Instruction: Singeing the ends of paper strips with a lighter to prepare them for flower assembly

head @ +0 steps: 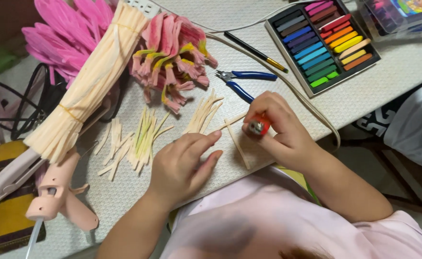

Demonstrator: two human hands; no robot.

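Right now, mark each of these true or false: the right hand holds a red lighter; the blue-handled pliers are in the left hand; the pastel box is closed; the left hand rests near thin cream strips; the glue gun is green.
1. The right hand holds a small red lighter. True.
2. The blue-handled pliers are in the left hand. False: they lie on the white table, beyond the right hand.
3. The box of coloured pastel sticks is closed. False: it lies open, sticks showing.
4. The left hand rests near thin cream strips. True.
5. The glue gun is green. False: it is pale pink.
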